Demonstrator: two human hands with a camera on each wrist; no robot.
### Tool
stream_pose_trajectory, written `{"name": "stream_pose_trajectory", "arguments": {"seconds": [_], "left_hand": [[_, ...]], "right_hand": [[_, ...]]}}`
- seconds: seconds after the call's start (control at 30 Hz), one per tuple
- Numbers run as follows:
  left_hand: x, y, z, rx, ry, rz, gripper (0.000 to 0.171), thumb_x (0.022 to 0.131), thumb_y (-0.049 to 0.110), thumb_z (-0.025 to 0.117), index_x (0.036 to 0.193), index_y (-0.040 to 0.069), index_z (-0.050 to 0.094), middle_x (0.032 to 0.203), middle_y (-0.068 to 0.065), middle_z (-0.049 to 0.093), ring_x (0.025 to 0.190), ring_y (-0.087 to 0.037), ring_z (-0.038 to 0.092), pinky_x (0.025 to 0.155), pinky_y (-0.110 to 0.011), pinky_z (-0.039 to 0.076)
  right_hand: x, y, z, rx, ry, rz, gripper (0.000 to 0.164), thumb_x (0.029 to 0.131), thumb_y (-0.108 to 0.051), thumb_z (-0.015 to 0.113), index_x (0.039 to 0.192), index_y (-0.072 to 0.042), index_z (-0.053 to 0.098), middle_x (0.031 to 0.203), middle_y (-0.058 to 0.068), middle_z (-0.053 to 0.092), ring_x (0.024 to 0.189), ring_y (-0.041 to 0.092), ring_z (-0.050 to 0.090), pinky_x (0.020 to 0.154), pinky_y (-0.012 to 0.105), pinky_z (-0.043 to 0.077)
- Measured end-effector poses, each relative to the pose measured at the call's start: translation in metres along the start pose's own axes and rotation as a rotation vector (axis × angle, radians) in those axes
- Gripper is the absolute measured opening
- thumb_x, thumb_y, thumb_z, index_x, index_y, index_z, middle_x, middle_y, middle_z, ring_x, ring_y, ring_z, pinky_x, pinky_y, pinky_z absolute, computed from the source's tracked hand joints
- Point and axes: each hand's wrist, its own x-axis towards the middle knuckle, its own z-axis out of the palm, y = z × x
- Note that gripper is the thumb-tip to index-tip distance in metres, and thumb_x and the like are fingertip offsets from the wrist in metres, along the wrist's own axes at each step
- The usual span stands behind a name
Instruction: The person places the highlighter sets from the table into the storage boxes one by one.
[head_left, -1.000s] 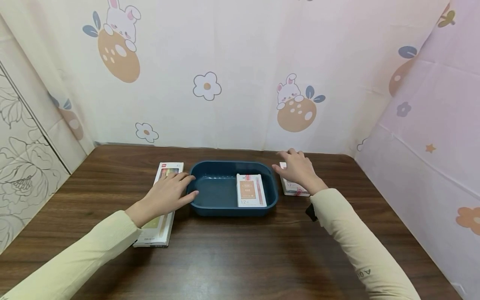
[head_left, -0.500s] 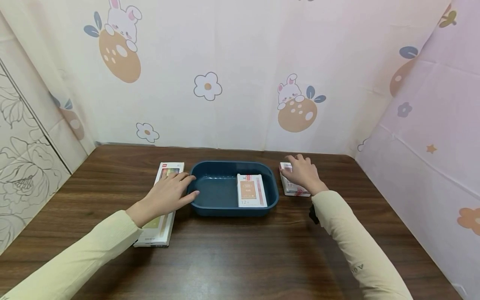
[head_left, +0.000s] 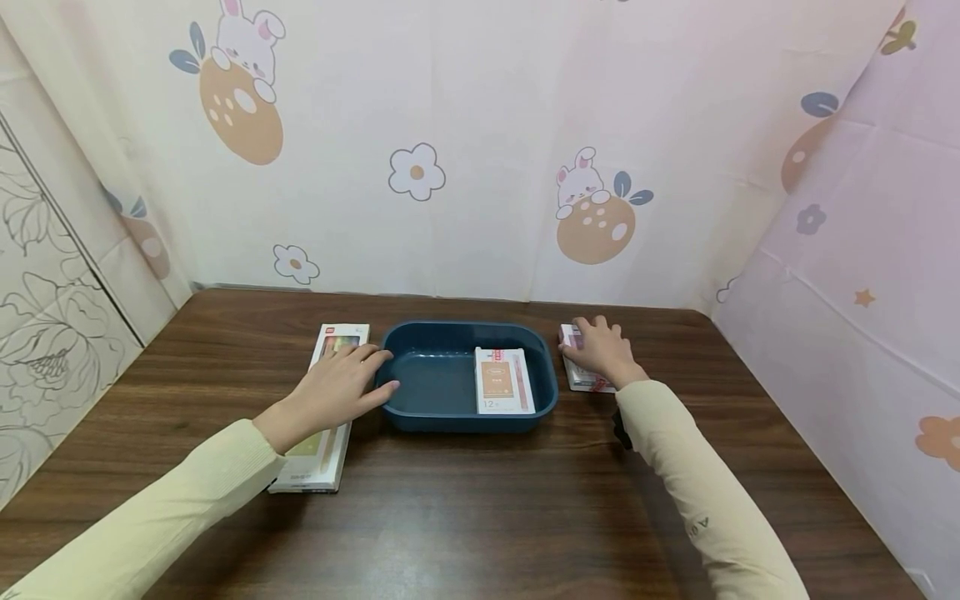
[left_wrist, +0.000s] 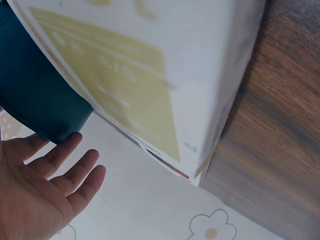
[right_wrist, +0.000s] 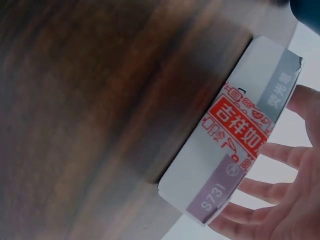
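Note:
My left hand point(head_left: 333, 390) reaches over a long white box point(head_left: 313, 471), its fingertips at the left rim of a dark blue plastic bin point(head_left: 433, 382). In the left wrist view its fingers point(left_wrist: 64, 150) are spread and relaxed beside the bin's wall. At the right of the bin, my right hand point(head_left: 600, 350) lies over a small white highlighter box point(right_wrist: 197, 167) with a red sticker on its end. The thumb is at the box's left edge and the extended fingers point(right_wrist: 265, 189) lie along its top. The box sits flat on the table, partly covered by the hand.
Inside the bin's right half lies another small white box point(head_left: 497, 379) with an orange label. The brown wooden table point(head_left: 450, 517) backs onto a printed curtain point(head_left: 487, 225). A pale side panel point(head_left: 56, 333) bounds the left.
My right hand has come down over the small highlighter box, its thumb now at the box's left edge. The left hand stays at the bin's rim, and the boxes have not moved.

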Motion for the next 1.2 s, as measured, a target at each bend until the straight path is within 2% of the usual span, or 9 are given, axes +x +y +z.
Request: {"name": "stream_pose_trajectory", "arguments": {"seconds": [0.37, 0.77, 1.2], "left_hand": [[-0.0002, 0.0011, -0.0016, -0.014, -0.004, 0.002, 0.056, 0.09, 0.048, 0.047, 0.124, 0.005, 0.055, 0.123, -0.015, 0.056, 0.107, -0.033, 0.054, 0.092, -0.05, 0.042], [-0.0004, 0.0005, -0.0006, -0.017, -0.006, -0.001, 0.057, 0.09, 0.049, 0.046, 0.124, 0.005, 0.055, 0.124, -0.015, 0.056, 0.108, -0.033, 0.054, 0.093, -0.05, 0.042], [-0.0003, 0.0003, -0.0004, -0.012, -0.001, 0.002, 0.057, 0.09, 0.049, 0.046, 0.125, 0.005, 0.054, 0.124, -0.015, 0.056, 0.108, -0.033, 0.054, 0.092, -0.048, 0.043]], "right_hand": [[0.0061, 0.0029, 0.0046, 0.022, -0.058, 0.026, 0.066, 0.088, -0.042, 0.052, 0.14, -0.006, 0.031, 0.132, 0.031, 0.033, 0.109, 0.049, 0.038, 0.084, 0.061, 0.041], [0.0081, 0.0009, 0.0049, 0.072, -0.048, 0.025, 0.064, 0.086, -0.035, 0.055, 0.138, -0.005, 0.034, 0.126, 0.032, 0.036, 0.104, 0.049, 0.038, 0.083, 0.059, 0.042], [0.0101, -0.0017, 0.0014, 0.069, -0.04, 0.023, 0.062, 0.084, -0.033, 0.058, 0.135, -0.003, 0.039, 0.124, 0.032, 0.038, 0.102, 0.048, 0.038, 0.083, 0.058, 0.041]]}}
